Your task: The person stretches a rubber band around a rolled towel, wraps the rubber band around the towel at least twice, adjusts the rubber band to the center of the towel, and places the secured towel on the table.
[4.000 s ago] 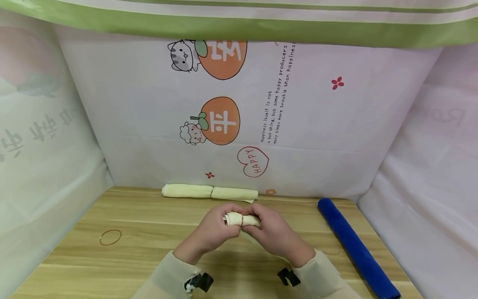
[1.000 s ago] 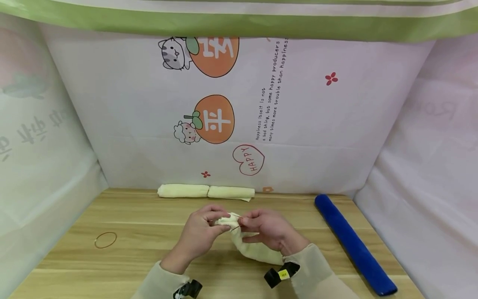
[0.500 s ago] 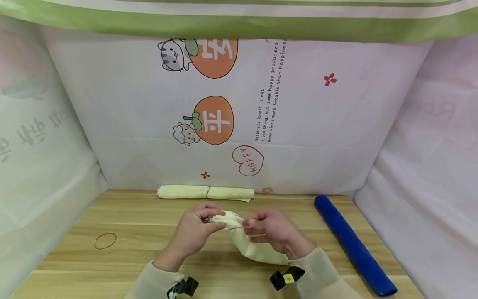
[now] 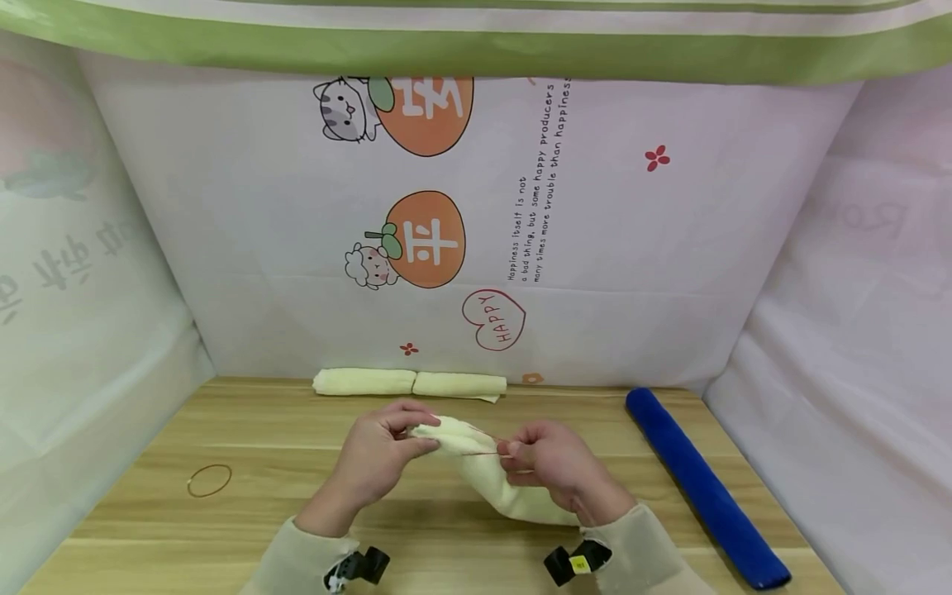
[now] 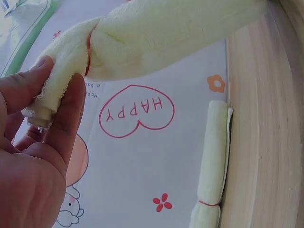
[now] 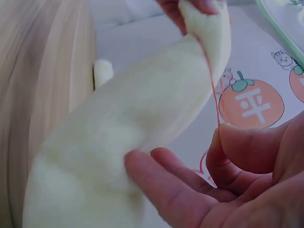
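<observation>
A pale yellow rolled towel (image 4: 483,479) hangs in a bend between my hands above the table, its lower part near the right wrist. With thumb and fingers, my left hand (image 4: 373,454) pinches the roll's narrow end; layered edges stick out there in the left wrist view. My right hand (image 4: 558,463) pinches a thin red rubber band (image 6: 211,78), pulled away from the roll in the right wrist view. In the left wrist view the band (image 5: 89,50) goes round the towel a little beyond my left fingertips. Other right fingers (image 6: 142,164) reach toward the towel's side.
Another pale yellow roll (image 4: 372,382), banded at its middle, lies along the back wall. A blue rolled towel (image 4: 706,487) lies slantwise at the right. One loose rubber band (image 4: 209,464) rests on the wooden table (image 4: 275,430) at the left. Printed white sheeting encloses three sides.
Both hands gripped the roll around its band four seconds ago. Since then the towel's length has come to hang below. Lately the hands have drawn apart, the right stretching the band rightward.
</observation>
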`<state>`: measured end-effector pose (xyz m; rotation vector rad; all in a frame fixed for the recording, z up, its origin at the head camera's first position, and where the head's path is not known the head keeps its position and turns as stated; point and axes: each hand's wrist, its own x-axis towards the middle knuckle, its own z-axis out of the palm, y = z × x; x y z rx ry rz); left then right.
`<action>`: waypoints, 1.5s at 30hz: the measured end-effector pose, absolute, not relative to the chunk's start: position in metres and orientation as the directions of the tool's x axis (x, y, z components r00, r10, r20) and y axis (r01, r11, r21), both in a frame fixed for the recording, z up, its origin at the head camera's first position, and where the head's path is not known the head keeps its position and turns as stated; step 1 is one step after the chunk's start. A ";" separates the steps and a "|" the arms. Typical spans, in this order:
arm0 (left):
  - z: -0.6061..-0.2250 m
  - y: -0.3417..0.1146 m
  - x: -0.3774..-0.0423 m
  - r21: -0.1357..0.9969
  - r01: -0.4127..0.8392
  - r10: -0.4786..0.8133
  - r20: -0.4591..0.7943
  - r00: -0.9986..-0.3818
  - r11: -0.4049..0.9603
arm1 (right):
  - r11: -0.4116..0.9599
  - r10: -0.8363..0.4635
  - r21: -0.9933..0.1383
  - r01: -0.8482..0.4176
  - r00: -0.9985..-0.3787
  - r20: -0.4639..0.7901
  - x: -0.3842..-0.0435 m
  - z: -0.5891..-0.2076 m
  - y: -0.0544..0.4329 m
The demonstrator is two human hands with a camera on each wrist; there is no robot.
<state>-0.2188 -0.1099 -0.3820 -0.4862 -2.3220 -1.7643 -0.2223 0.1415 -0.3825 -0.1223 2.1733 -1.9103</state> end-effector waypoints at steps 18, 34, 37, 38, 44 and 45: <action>-0.383 -0.113 -0.226 0.924 0.320 0.121 0.300 -0.946 0.210 | 0.353 -0.122 -0.935 -0.044 -0.993 0.001 -0.227 -0.379 0.135; -0.374 -0.101 -0.221 0.911 0.323 0.286 0.247 -0.926 0.257 | 0.614 -0.403 -0.638 -0.465 -0.879 0.253 -0.215 -0.372 0.110; -0.375 -0.102 -0.219 0.761 0.492 0.323 0.380 -0.866 0.423 | 0.563 -0.436 -0.694 -0.448 -0.875 0.211 -0.217 -0.372 0.114; -0.376 -0.102 -0.219 0.735 0.509 0.314 0.404 -0.859 0.447 | 0.565 -0.434 -0.693 -0.447 -0.876 0.211 -0.217 -0.371 0.115; -0.379 -0.099 -0.221 0.827 0.342 0.168 0.298 -0.940 0.446 | 0.498 -0.263 -0.798 -0.339 -0.936 0.234 -0.203 -0.360 0.105; -0.379 -0.098 -0.222 0.849 0.308 0.154 0.268 -0.951 0.430 | 0.411 -0.257 -0.862 -0.297 -0.945 0.203 -0.201 -0.358 0.103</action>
